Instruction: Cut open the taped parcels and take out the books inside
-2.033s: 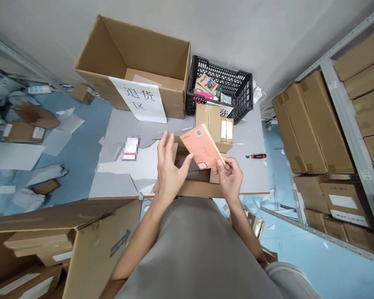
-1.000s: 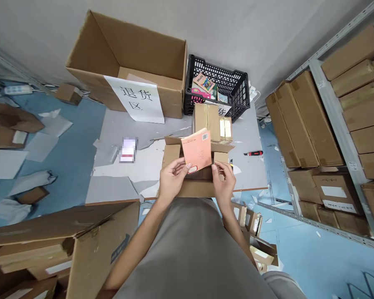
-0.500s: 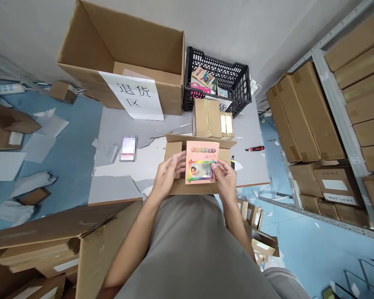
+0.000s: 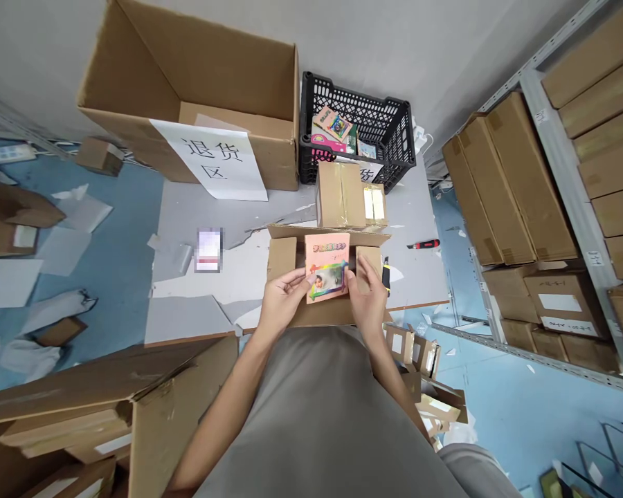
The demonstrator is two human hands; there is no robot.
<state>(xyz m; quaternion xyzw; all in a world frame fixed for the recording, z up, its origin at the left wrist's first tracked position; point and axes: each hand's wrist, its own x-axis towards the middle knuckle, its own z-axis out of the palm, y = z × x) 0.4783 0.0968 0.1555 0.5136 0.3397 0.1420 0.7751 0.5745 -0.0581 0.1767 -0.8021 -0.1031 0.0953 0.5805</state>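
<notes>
A pink book (image 4: 328, 252) with a rainbow-framed picture on its cover is held upright over an open cardboard box (image 4: 283, 256). My left hand (image 4: 285, 297) grips its lower left edge, thumb on the cover. At the right edge, my right hand (image 4: 367, 290) has its thumb against the book, the other fingers stretched out beside it. The book and my hands hide much of the box's inside. Just right of the box lies a yellow-and-black cutter (image 4: 386, 275).
Behind stand a taped carton (image 4: 338, 194), a black crate (image 4: 358, 104) holding several books, and a large open box (image 4: 280, 162) with a paper sign. A red-and-black cutter (image 4: 424, 244) lies at the table's right. Shelves with boxes (image 4: 524, 180) stand further right.
My left hand has closed on the book's left edge, its thumb now on the cover. The book has shifted slightly left and tilted, and my right thumb has slid to its edge.
</notes>
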